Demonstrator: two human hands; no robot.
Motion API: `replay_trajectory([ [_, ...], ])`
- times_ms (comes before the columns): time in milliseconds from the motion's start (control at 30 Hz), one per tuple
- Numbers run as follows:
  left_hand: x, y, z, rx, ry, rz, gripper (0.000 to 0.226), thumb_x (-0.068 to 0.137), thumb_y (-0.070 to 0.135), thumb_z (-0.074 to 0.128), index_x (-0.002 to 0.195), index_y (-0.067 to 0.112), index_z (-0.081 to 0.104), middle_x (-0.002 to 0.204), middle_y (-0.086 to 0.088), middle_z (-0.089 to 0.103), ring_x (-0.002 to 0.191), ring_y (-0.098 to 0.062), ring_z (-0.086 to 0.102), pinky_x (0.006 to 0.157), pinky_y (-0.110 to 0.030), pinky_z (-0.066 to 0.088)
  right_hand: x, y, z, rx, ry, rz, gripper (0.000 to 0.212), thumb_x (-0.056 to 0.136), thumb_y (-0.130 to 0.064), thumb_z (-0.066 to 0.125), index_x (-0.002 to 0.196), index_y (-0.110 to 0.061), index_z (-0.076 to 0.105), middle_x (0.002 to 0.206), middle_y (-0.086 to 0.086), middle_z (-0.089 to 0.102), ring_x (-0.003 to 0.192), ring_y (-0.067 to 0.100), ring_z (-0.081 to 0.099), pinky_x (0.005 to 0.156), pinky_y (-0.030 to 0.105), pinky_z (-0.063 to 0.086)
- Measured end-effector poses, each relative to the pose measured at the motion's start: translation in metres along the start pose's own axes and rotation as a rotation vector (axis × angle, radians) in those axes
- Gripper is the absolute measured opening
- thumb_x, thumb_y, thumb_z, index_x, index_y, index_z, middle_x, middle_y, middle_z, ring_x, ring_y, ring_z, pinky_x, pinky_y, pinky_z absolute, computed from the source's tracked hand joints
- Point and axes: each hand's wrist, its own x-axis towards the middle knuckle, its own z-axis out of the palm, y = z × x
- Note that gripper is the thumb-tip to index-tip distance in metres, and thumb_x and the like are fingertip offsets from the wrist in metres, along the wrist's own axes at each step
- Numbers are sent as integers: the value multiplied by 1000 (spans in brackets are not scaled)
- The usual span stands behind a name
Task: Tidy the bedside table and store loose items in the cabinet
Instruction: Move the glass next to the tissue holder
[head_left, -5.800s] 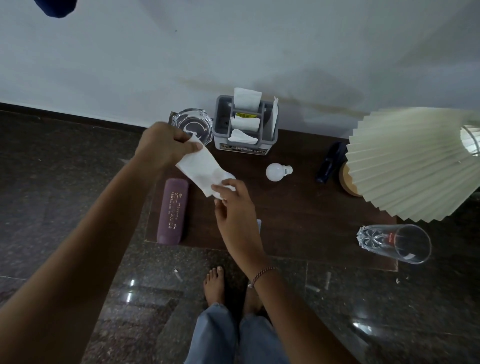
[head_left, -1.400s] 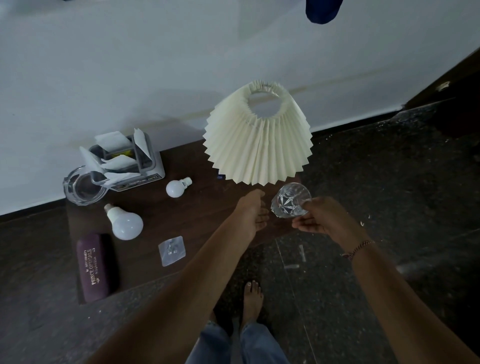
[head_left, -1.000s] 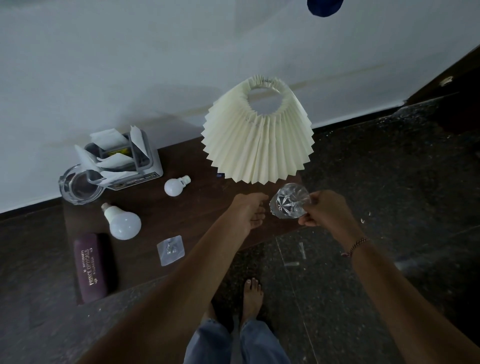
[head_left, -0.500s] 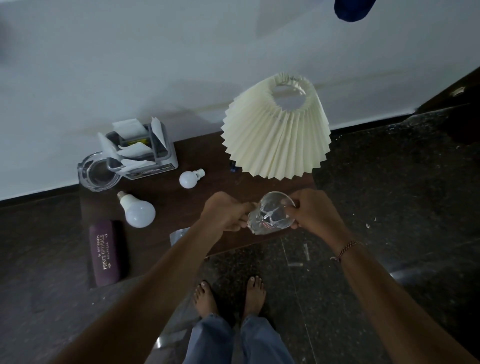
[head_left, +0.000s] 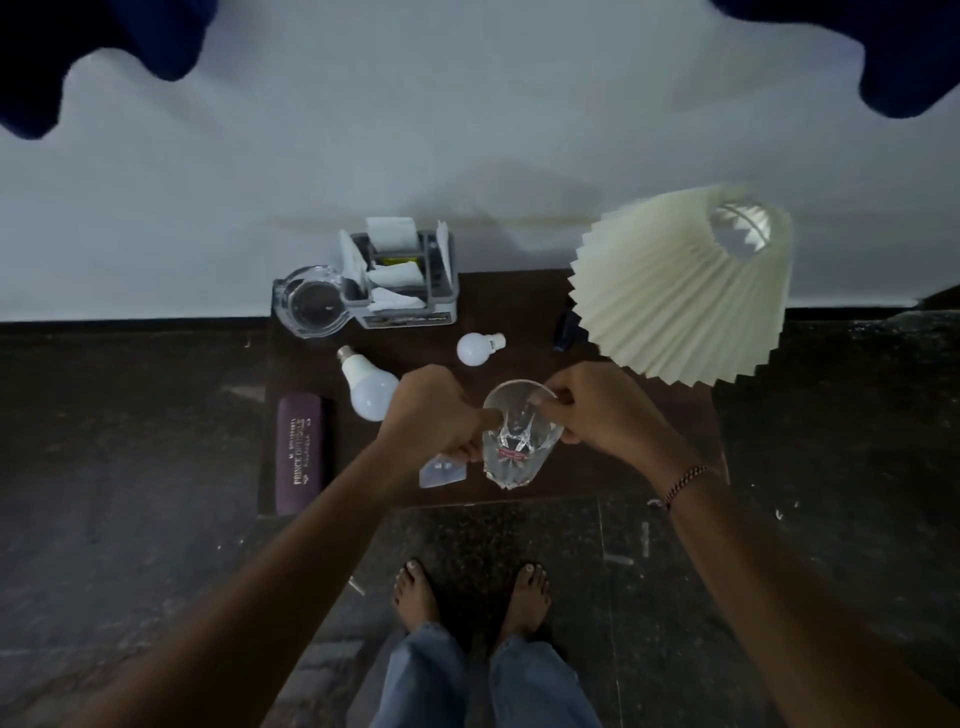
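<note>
You hold a clear cut-glass tumbler (head_left: 519, 441) upright over the front of the dark wooden tabletop (head_left: 524, 317). Your left hand (head_left: 434, 415) has its grip clamped on the tumbler's side; your right hand (head_left: 602, 410) pinches the rim. Behind lie two white light bulbs, one large (head_left: 370, 389) and one small (head_left: 478, 347). A purple spectacle case (head_left: 300, 451) sits far left, a cream pleated lampshade (head_left: 680, 283) far right.

Beside the lampshade (head_left: 685, 286), its base stays hidden and a dark object (head_left: 566, 330) shows only partly, while the left hand (head_left: 431, 415) covers part of a clear packet (head_left: 441, 472).
</note>
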Motion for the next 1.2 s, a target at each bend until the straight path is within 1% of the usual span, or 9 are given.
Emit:
replay_trajectory([
  [100,-10,-7,-26,11,98,47,31,78,24,72,60,-1,68,60,-12,72,58,-19,72,69,-33,61,11,-28,4,4,33,-80,28,92,-29,54,96,-6,70,79,11,72,65,20,67,71,39,58],
  [267,-21,-20,-78,-4,221,71,29,79,22,72,60,1,69,59,-10,71,54,-17,71,57,-25,59,30,-72,11,142,143,-153,24,90,-28,58,102,-11,69,64,-3,65,54,2,61,58,15,51],
  [400,-18,-34,-118,44,351,90,28,80,24,69,67,0,72,54,-4,70,51,-10,68,57,-17,56,47,-103,19,434,64,-95,23,88,-22,61,102,-5,66,74,7,69,67,11,69,61,16,57],
  [500,-11,-44,-142,52,432,84,33,79,33,69,64,3,73,48,1,68,48,-4,65,51,-9,49,57,-124,25,646,-28,19,26,82,-23,67,99,-3,66,76,11,70,67,16,71,61,20,59],
  [600,-5,-48,-161,0,467,76,31,76,30,69,60,4,72,49,0,68,42,-2,62,45,-8,47,70,-145,25,760,-85,61,27,82,-22,68,98,-1,64,70,13,69,56,13,68,53,18,56],
  [800,24,-46,-212,-180,597,101,29,75,23,72,60,-1,71,61,-14,72,59,-20,72,70,-33,60,119,-187,24,824,0,-9,31,82,-9,67,108,6,60,84,21,67,63,20,67,59,22,59],
  [933,26,-63,-188,-197,540,18,25,78,16,70,58,2,71,55,-7,71,46,-12,66,57,-24,58,117,-177,48,784,2,67,27,83,-2,66,108,7,60,93,25,67,65,25,67,62,28,60],
  [1067,43,-63,-203,-273,551,-13,26,78,11,67,54,2,68,55,-10,70,49,-17,67,69,-31,60,137,-187,53,725,55,36,28,84,1,63,110,10,59,91,27,67,72,31,69,74,40,59],
  [1200,56,-62,-207,-329,512,-29,26,81,10,68,56,0,65,41,-3,64,39,-11,62,62,-30,60,155,-190,58,646,76,17,25,82,0,65,105,9,62,91,27,69,77,32,71,77,44,58],
])
